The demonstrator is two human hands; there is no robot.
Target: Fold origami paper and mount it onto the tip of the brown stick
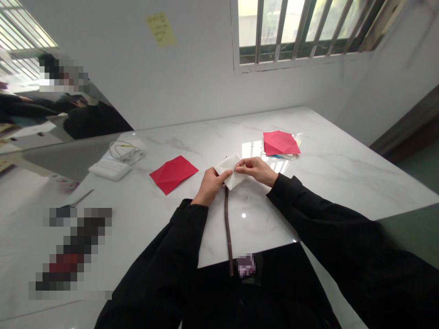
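Observation:
In the head view my left hand (210, 185) grips a white square of paper (230, 182) with creased folds, its thumb lying on top. My right hand (255, 168) is closed in a pinch over the paper's middle. A tiny dark spot shows at those fingertips; what they hold is too small to name. From under the paper a brown stick (227, 224) runs toward me and past the table's front edge. Its upper end is hidden by the paper. Left of my hands lies a creased red paper sheet (173, 174).
Farther right, a red paper (281, 142) tops a small stack of papers. At left are a white box (110, 168), a coiled white cable (125, 151) and a blurred-out dark object (75, 251). The marbled table (308, 183) meets a wall with a yellow note (160, 29).

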